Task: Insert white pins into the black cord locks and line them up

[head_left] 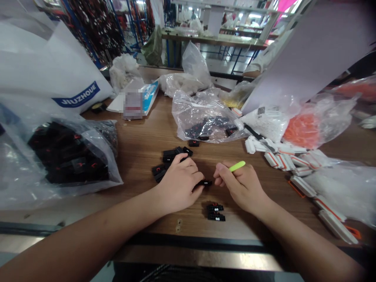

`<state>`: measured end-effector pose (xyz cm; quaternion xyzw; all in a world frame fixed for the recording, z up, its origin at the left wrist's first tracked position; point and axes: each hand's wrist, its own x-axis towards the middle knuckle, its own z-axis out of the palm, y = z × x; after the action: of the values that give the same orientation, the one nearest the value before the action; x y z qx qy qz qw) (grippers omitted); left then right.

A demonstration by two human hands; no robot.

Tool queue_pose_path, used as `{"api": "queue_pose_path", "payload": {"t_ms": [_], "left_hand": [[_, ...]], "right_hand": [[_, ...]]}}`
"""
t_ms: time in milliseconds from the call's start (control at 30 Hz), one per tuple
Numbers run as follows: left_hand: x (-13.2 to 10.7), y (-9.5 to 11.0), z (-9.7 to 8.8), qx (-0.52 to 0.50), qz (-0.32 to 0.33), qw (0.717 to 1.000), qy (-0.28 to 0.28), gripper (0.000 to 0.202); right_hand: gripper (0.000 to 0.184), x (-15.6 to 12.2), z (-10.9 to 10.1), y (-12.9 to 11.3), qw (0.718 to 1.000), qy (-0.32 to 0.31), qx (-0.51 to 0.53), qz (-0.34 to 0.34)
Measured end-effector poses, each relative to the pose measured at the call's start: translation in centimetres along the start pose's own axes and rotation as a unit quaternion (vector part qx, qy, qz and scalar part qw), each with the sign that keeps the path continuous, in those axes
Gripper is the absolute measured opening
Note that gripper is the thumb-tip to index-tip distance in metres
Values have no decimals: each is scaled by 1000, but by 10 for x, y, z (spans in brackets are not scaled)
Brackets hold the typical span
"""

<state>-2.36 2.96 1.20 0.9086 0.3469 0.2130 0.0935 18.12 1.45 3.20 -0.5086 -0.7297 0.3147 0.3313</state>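
two stacked black plastic parts (216,212) sit just below the hands (close by, which looks deliberate for easy reach) on the wooden surface (132,154); the left hand (179,184) curls narrowly onto another black part (205,183), while the right hand (241,186) pinches a lime-green stick (237,166).

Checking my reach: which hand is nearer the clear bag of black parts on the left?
Left hand: nearer, to the right of the bag, not touching it. Right hand: farther, beyond the left hand.
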Motion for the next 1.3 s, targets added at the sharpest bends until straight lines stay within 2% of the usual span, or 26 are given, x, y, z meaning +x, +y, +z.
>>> {"api": "queue_pose_path", "payload": {"t_ms": [367, 567, 833, 1300], "left_hand": [[0, 1, 0, -14, -1, 1000, 3, 11], [1, 0, -1, -22, -3, 1000, 5, 10], [0, 1, -1, -14, -1, 1000, 9, 11], [0, 1, -1, -9, 3, 1000, 6, 12]], "right_hand": [[39, 0, 4, -9, 997, -42, -53, -24], [42, 3, 3, -12, 991, -54, -107, -62], [38, -3, 3, -3, 999, 3, -9, -32], [38, 1, 7, -5, 998, -27, -43, -25]]}}
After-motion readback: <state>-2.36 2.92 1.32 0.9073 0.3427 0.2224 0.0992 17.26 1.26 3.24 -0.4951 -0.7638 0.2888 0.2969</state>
